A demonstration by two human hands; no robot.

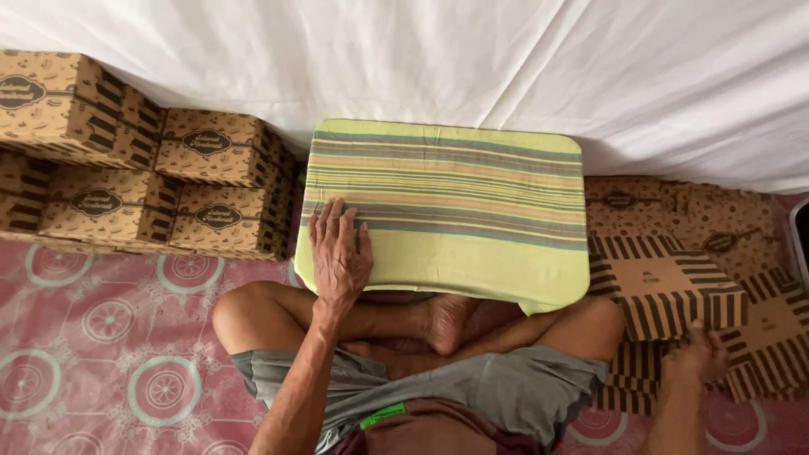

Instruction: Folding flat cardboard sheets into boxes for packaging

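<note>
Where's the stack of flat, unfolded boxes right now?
In the head view, the flat boxes lie on the floor at the person's right, beside the striped low table, with the right hand on them.

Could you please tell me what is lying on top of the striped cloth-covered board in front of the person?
Only the left hand rests flat on the striped cloth-covered board, near its front left corner. The cloth hides the board's surface, and whatever supports it underneath cannot be seen.

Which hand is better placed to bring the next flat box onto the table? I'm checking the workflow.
Probably the right hand: it touches the flat boxes. The left hand lies flat on the cloth-covered table.
</note>
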